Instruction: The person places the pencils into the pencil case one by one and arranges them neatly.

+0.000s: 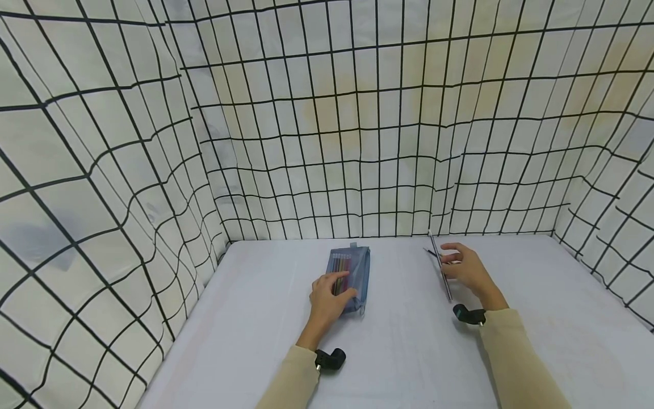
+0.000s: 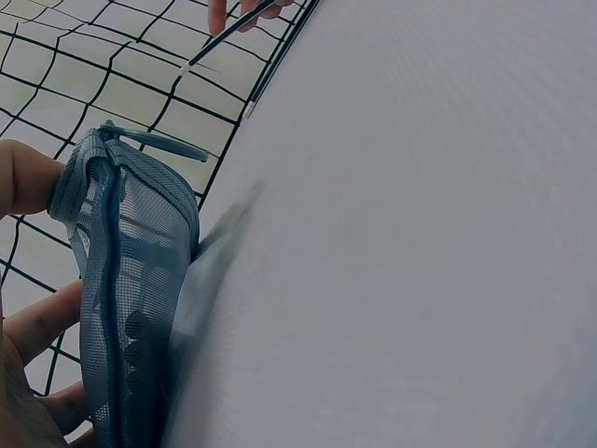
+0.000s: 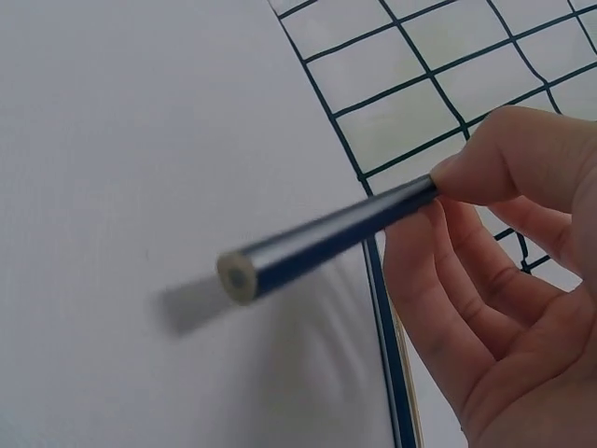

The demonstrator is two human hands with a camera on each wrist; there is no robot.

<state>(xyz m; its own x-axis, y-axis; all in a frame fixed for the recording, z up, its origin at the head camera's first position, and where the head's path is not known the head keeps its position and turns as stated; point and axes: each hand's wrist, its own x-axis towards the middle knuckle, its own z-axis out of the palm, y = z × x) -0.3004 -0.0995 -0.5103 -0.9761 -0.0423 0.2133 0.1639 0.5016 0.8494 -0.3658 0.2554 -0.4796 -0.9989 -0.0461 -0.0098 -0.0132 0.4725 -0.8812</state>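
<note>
A blue mesh zip pouch [image 1: 361, 272] lies on the table with several coloured pencils [image 1: 338, 264] showing inside it. My left hand [image 1: 327, 298] holds the pouch from its near left side, thumb and fingers spread over it. Close up in the left wrist view, the thumb touches the pouch [image 2: 140, 243] by its zip end. In my right hand [image 1: 467, 272], thumb and fingertips pinch a dark blue and silver pencil [image 3: 326, 238]. Its flat, unsharpened end points toward the right wrist camera. The pencil [image 1: 440, 267] is tilted just above the tabletop.
A thin dark stick [image 1: 430, 251] shows on the table behind the held pencil; its kind is unclear. White cloth covers the table [image 1: 398, 352]. Black netting [image 1: 378, 142] over white sheets rises along the back and both sides.
</note>
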